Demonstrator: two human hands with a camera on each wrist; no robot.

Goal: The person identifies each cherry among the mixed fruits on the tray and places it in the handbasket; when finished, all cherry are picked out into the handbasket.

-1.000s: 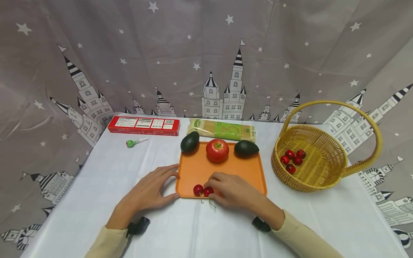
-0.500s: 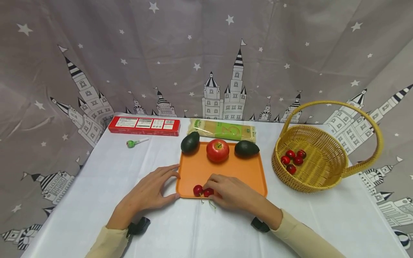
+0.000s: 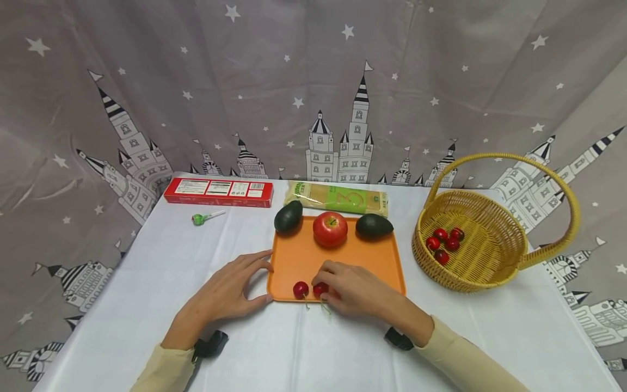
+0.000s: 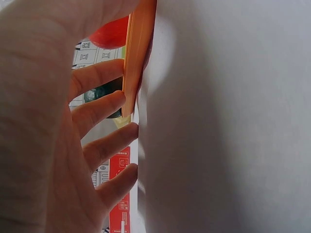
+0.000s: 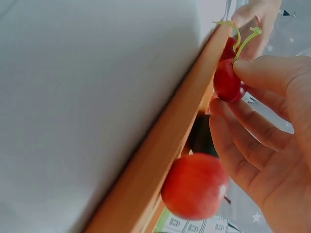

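Observation:
My right hand (image 3: 352, 288) pinches a red cherry (image 5: 226, 82) with a green stem between thumb and fingers, at the front edge of the orange tray (image 3: 294, 261). A second cherry (image 3: 301, 289) lies just to its left, a small gap apart. My left hand (image 3: 227, 286) rests at the tray's left side, fingers spread and fairly straight; fingertips (image 4: 119, 98) touch the tray wall in the left wrist view. On the tray's back part sit a red apple (image 3: 330, 228) in the middle and two dark green avocados, one left (image 3: 288, 216) and one right (image 3: 374, 225).
A yellow wicker basket (image 3: 495, 218) with a tall handle stands at the right, several cherries (image 3: 442, 237) inside. Behind the tray lies a noodle packet (image 3: 338, 197). A red box (image 3: 218, 191) and a green lollipop (image 3: 198, 219) are at the back left.
My right hand has shifted slightly right with its cherry, so a gap now shows between the two cherries. My left hand stays in place.

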